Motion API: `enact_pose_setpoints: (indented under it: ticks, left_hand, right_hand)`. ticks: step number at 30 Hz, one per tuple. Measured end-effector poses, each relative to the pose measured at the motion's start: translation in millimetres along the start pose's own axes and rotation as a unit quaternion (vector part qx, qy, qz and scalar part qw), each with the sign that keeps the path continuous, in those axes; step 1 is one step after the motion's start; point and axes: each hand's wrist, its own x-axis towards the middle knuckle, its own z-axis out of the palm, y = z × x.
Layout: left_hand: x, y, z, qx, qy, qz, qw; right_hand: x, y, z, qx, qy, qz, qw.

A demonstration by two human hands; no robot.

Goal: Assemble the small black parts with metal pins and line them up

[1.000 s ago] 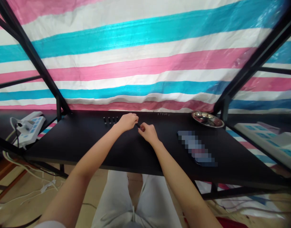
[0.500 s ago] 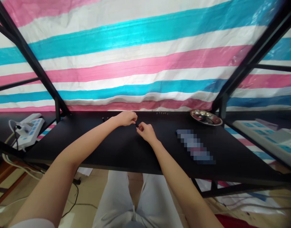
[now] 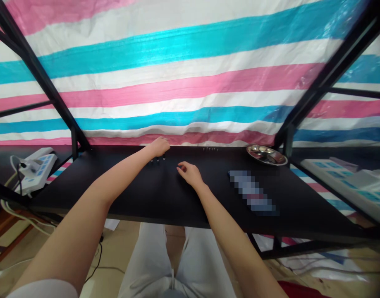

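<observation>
My left hand (image 3: 161, 146) is over the far part of the black table (image 3: 140, 194), its fingers closed and pointing down. Just below it, several small dark pieces with shiny ends (image 3: 158, 159) stand in a short row. The back of the hand hides whatever its fingertips grip or touch. Nearer the middle rests my right hand (image 3: 190, 174), palm turned left. Its fingers are loosely curled, with a gap between thumb and forefinger, and nothing shows in them.
Tiny light pieces (image 3: 210, 149) lie in a row along the back edge. A shiny metal plate (image 3: 266, 155) sits at the back right, and a blurred-out flat object (image 3: 253, 193) lies in front of it. Power strips (image 3: 37, 174) are at the left. Black frame bars flank the table.
Both hands were together at a small dark piece. My left hand has moved away leftward and back to the row; my right hand has stayed nearly in place and no longer shows the piece.
</observation>
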Motion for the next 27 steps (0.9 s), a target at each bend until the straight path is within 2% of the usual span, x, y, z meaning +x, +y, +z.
enact_pose_setpoints:
  ticks: [5, 11, 19, 27]
  left_hand:
    - [0, -8, 11, 0.044, -0.034, -0.015, 0.998]
    - [2, -10, 16, 0.047, -0.045, -0.017, 0.998]
    - [4, -12, 19, -0.001, -0.028, -0.027, 0.999]
    - [2, -14, 19, 0.007, -0.032, -0.032, 0.999]
  right_hand:
    - [0, 1, 1, 0.004, -0.004, 0.001, 1.0]
    - [1, 1, 0, 0.0, -0.001, 0.006, 1.0]
    - [1, -2, -3, 0.0, -0.008, 0.017, 1.0]
    - [0, -1, -2, 0.0, -0.008, 0.019, 1.0]
